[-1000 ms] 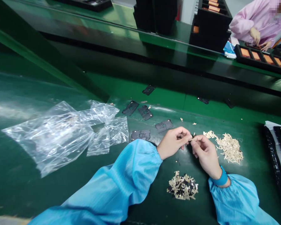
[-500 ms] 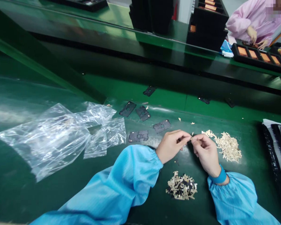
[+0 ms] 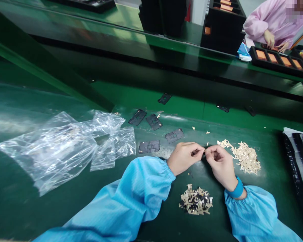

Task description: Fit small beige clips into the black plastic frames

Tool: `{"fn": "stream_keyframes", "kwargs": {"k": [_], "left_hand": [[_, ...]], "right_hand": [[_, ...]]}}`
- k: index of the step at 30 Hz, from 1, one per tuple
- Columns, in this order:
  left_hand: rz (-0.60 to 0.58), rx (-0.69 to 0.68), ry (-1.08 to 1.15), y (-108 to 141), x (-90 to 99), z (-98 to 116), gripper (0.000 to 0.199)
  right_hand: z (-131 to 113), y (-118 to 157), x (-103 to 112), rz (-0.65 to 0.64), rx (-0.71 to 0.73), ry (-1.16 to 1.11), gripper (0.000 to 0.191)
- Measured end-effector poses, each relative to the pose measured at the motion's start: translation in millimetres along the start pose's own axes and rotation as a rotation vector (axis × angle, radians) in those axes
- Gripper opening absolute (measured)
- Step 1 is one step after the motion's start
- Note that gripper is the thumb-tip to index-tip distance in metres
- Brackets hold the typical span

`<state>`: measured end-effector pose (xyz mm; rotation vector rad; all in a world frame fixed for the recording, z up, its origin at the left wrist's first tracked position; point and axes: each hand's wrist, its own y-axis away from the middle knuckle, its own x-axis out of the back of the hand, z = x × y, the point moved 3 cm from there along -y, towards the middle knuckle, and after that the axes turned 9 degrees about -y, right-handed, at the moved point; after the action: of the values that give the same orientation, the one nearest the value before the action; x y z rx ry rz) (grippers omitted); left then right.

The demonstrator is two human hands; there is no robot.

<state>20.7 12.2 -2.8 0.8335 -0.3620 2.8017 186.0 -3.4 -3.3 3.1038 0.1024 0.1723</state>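
My left hand [image 3: 185, 156] and my right hand [image 3: 221, 164] meet fingertip to fingertip above the green table [image 3: 151, 181]. Both are closed in a pinch on a tiny pale piece [image 3: 205, 150], mostly hidden by the fingers. To the right of my right hand lies a heap of small cream-coloured pieces [image 3: 246, 158]. Nearer to me, between the forearms, is a pile of mixed beige and black bits [image 3: 196, 200]. A single pale sliver [image 3: 207, 144] lies just beyond the fingertips. Black flat plastic parts with cut-outs [image 3: 174, 135] lie left of and beyond my left hand.
Clear plastic bags [image 3: 63, 148] spread over the left side. Black wrapped material [image 3: 299, 158] stands at the right edge. Behind a raised green ledge [image 3: 131, 43] are stacked black trays [image 3: 223, 30] and a tray with orange pieces [image 3: 280, 61], where a person in pink [image 3: 270, 23] works.
My fingertips have shifted very slightly left and the right hand's grip has tightened a little. Heaps and black parts stay in place. The co-worker's hand has moved slightly.
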Motion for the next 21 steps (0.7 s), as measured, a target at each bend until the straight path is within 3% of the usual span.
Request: {"fn": "stream_keyframes", "kwargs": {"k": [6, 11, 16, 21], "left_hand": [[0.094, 0.063, -0.006, -3.8, 6.6, -1.7, 0.015], [0.029, -0.035, -0.097, -4.7, 5.7, 3.0, 0.022], [0.055, -0.005, -0.025, -4.3, 5.3, 3.2, 0.021], [-0.047, 0.033, 0.028, -6.9, 6.9, 6.1, 0.018]], "right_hand": [[1.1, -5.7, 4.9, 0.07, -0.069, -0.148, 0.012], [2.2, -7.2, 5.1, 0.089, -0.075, -0.193, 0.014], [0.7, -5.6, 4.5, 0.076, -0.058, -0.17, 0.009], [-3.5, -5.1, 3.4, 0.033, -0.034, -0.105, 0.008]]}}
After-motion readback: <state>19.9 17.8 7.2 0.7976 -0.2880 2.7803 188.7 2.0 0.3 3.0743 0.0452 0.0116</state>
